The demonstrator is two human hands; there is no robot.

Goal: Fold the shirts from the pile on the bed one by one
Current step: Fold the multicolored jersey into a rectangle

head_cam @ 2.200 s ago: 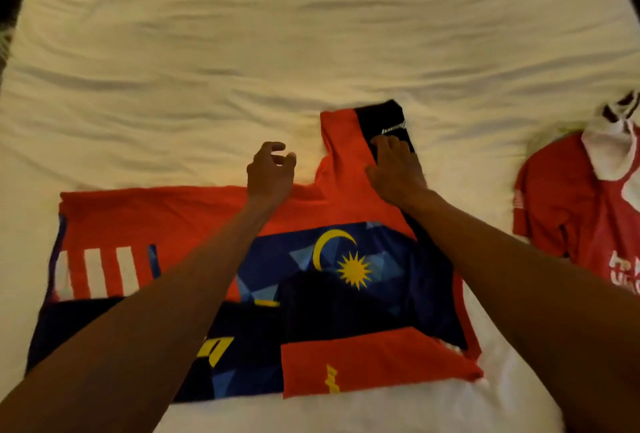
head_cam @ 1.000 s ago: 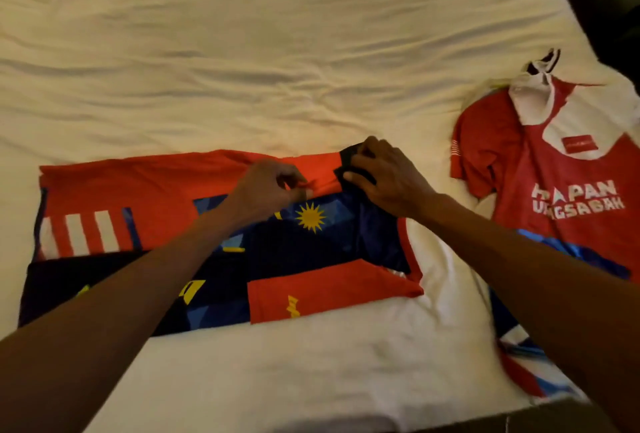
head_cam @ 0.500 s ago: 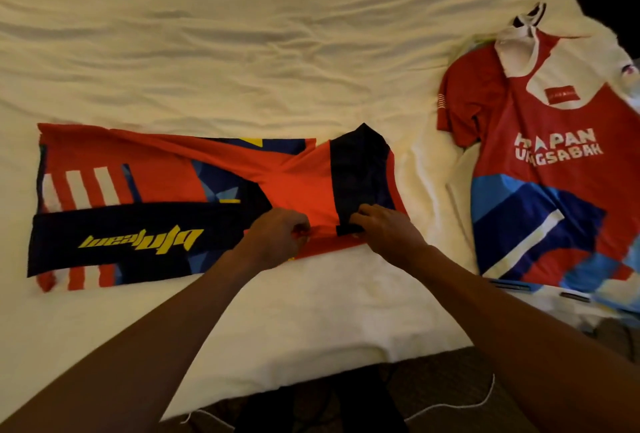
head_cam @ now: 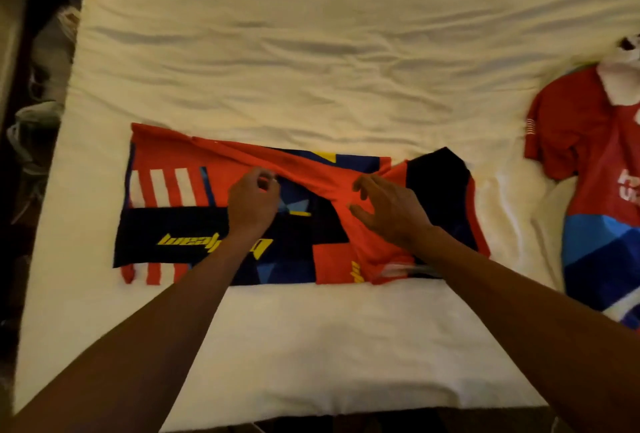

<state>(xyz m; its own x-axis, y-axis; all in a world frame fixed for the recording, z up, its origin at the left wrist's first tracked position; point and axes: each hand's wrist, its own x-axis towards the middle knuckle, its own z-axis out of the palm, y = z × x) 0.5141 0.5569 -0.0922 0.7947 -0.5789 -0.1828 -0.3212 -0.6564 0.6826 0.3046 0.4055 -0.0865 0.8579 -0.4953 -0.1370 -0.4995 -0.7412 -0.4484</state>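
Half a second ago both hands were gripping the near hem. They have since gone up onto the middle of the jersey [head_cam: 180, 224], which lies across the bed [head_cam: 311, 346] close to its near edge, already folded lengthwise into a long band.

The left hand [head_cam: 252, 202] has its fingers curled at a raised red ridge of cloth and seems to pinch it. The right hand [head_cam: 389, 212] lies spread and flat on the red sleeve part, smoothing it.

By my reading, the lengthwise folds are made; the crosswise fold remains. A second shirt [head_cam: 588, 141] lies unfolded at the right edge, so at least one more waits.

Yellow lettering [head_cam: 207, 242] on the dark stripe runs upside down to this view and I cannot read it. White letters on the second shirt are cut off by the frame.
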